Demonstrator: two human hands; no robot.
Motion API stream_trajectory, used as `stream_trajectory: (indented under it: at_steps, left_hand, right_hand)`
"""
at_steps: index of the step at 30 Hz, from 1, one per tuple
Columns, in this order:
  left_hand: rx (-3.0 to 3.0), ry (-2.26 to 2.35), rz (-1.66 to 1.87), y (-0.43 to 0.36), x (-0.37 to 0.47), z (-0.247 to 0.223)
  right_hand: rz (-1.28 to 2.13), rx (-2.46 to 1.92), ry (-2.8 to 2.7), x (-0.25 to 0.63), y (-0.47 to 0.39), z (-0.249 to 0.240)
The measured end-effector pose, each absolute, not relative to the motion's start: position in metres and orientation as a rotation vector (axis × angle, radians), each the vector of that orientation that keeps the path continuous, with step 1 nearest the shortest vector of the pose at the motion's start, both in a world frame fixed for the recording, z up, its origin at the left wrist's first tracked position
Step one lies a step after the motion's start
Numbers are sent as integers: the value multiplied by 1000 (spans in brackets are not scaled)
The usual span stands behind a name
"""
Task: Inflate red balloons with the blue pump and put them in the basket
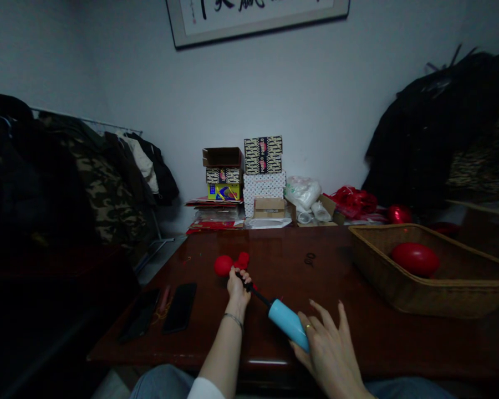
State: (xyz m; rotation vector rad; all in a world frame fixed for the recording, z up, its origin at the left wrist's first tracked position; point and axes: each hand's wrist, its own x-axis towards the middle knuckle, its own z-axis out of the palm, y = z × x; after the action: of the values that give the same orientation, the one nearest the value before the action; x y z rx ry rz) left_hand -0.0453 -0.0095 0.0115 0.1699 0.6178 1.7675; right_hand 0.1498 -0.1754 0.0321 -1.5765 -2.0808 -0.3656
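A light blue hand pump (289, 324) with a black rod slants over the front of the table. My left hand (237, 285) is closed round its black far end. Just beyond those fingers is a small, rounded red balloon (223, 266); whether it sits on the pump's tip is hidden by the hand. More red pieces (243, 259) lie beside it, their shape hard to make out. My right hand (328, 343) grips the near end of the blue barrel between thumb and index finger, its other fingers raised and spread.
To the right, a wicker basket (453, 284) holds a larger red balloon (416, 259). Two dark phones (180, 307) lie at left. A thin black coil (310, 259) rests mid-table. Stacked boxes (264, 188) and a plastic bag (303, 191) stand behind the table.
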Motion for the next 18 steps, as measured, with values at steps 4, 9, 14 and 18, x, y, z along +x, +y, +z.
stream_trajectory:
  at_steps: [4, 9, 14, 18]
  left_hand:
    - [181, 602, 1739, -15, -32, 11]
    - [200, 656, 1710, -20, -20, 12]
    - [208, 709, 1707, -17, -23, 6]
    - [184, 731, 1707, -13, -27, 0]
  right_hand:
    - [-332, -1632, -2081, 134, -162, 37]
    - [-282, -1675, -2097, 119, -147, 40]
    - [-261, -1686, -2099, 113, -142, 35]
    - [-273, -1674, -2102, 113, -144, 34]
